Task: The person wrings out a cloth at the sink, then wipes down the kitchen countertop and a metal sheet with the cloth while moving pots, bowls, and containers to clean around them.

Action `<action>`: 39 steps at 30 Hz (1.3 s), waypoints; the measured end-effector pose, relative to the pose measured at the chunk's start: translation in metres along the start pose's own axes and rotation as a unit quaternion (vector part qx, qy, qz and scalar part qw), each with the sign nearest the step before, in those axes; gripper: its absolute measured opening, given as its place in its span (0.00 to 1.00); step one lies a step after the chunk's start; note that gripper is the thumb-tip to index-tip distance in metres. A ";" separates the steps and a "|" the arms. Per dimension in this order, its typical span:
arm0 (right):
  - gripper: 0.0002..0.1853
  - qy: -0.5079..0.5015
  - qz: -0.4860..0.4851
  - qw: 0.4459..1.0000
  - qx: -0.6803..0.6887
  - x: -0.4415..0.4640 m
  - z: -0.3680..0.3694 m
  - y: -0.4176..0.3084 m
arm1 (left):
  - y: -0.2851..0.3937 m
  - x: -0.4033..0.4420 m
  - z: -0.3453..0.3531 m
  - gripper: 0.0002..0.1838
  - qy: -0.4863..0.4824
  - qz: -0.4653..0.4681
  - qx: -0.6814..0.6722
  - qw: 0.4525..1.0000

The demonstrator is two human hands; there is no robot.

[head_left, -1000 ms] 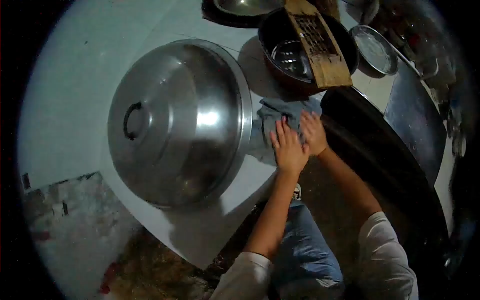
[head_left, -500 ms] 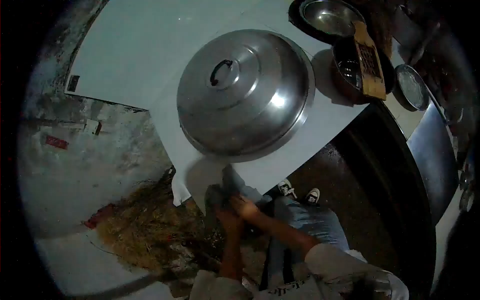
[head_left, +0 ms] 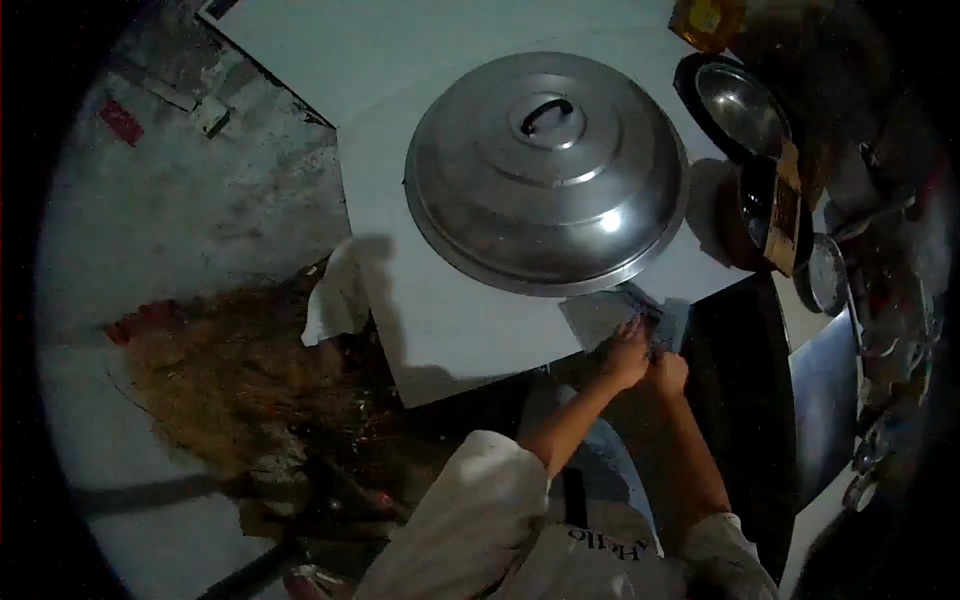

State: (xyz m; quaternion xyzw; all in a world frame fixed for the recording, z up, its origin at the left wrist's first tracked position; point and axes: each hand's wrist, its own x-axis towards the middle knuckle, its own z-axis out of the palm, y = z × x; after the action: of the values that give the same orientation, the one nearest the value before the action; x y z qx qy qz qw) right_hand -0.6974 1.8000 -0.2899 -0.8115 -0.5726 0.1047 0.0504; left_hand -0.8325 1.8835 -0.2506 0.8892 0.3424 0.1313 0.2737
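Right hand (head_left: 669, 373) curls round cloth (head_left: 673, 322), left hand (head_left: 626, 360) lies half-open on it; wide swipes could jolt the lid (head_left: 520, 210).

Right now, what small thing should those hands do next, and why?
I'd probably smooth the gray cloth outward with the left hand while the right hand steadies its near side. Both hands are already at the cloth, which lies unevenly at the edge of the white table, just below the rim of the big metal lid.
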 end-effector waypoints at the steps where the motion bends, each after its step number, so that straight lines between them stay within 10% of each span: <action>1: 0.10 0.026 0.017 0.999 0.016 -0.005 -0.020 0.004 | 0.011 0.010 0.018 0.26 -0.068 -0.062 -0.154 0.984; 6: 0.18 0.062 0.048 0.996 0.030 -0.003 -0.116 -0.043 | 0.027 0.007 -0.050 0.26 -0.036 -0.104 -0.432 0.895; 8: 0.20 0.129 -0.079 0.976 0.157 0.005 -0.135 -0.099 | -0.007 -0.017 -0.074 0.32 -0.040 -0.195 -0.628 0.752; 13: 0.29 0.004 -0.219 0.950 0.222 0.033 -0.107 -0.242 | -0.120 -0.115 -0.169 0.34 0.101 -0.451 -0.383 0.800; 16: 0.36 -0.019 -0.321 0.932 0.165 0.037 -0.039 -0.309 | -0.205 -0.195 -0.144 0.30 0.321 -0.329 0.117 0.881; 21: 0.30 0.102 -0.351 0.918 0.153 0.026 0.055 -0.391 | -0.212 -0.232 -0.183 0.31 0.144 -0.335 0.126 0.922; 26: 0.30 0.109 -0.390 0.901 -0.156 0.034 0.085 -0.346 | -0.203 -0.227 -0.144 0.33 0.084 -0.328 0.093 0.936; 31: 0.37 0.001 -0.435 0.899 0.049 0.061 0.003 -0.226 | -0.160 -0.159 -0.105 0.29 -0.068 -0.211 0.186 0.957; 38: 0.29 -0.075 -0.428 0.898 0.071 0.080 -0.038 -0.081 | -0.133 -0.132 -0.035 0.23 0.099 -0.115 0.136 0.979; 39: 0.28 -0.037 -0.425 0.903 0.058 0.085 -0.041 -0.059 | -0.074 -0.073 -0.137 0.23 -0.082 -0.190 0.076 0.975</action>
State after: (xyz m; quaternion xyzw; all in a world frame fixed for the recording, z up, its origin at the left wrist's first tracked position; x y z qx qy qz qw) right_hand -0.7153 1.9019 -0.2476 -0.4827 -0.8573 0.1362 0.1161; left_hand -0.9835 1.9340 -0.1847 0.8337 0.4908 -0.0233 0.2520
